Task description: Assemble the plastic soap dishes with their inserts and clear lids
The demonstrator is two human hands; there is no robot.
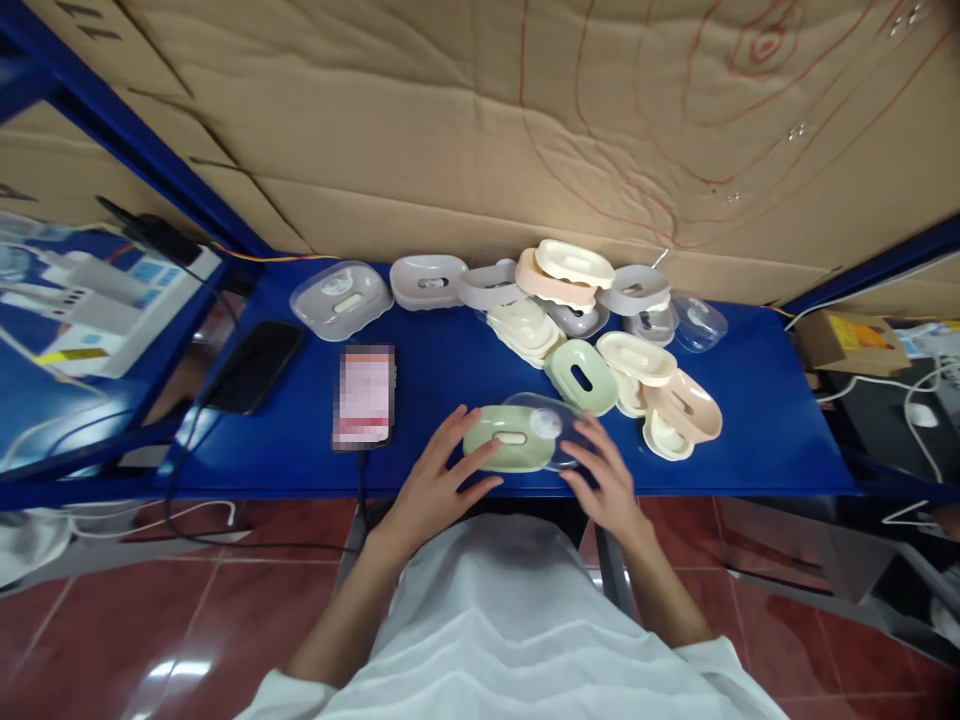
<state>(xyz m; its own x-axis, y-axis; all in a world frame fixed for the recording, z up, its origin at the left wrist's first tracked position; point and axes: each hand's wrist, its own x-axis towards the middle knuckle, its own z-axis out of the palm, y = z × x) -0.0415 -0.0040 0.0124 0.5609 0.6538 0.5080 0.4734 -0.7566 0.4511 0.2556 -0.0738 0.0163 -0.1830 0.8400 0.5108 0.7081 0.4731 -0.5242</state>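
A light green soap dish (487,425) with a pale oblong insert in its middle lies at the front edge of the blue table. My left hand (442,475) curves round its left end, one finger across the top and the thumb at the near side. A clear plastic lid (568,432) with a round white label overlaps the dish's right part. Around the lid's right end are the fingers of my right hand (607,485). Just behind lies another green dish piece (592,378) with an oblong slot.
Grey dishes (427,282), a peach and cream stack (559,275), and cream pieces (637,358) crowd the back and right. A clear cover (701,322) lies at far right. Left are a blurred-screen phone (364,397), a black phone (256,367) and cables. Cardboard (375,130) walls the back.
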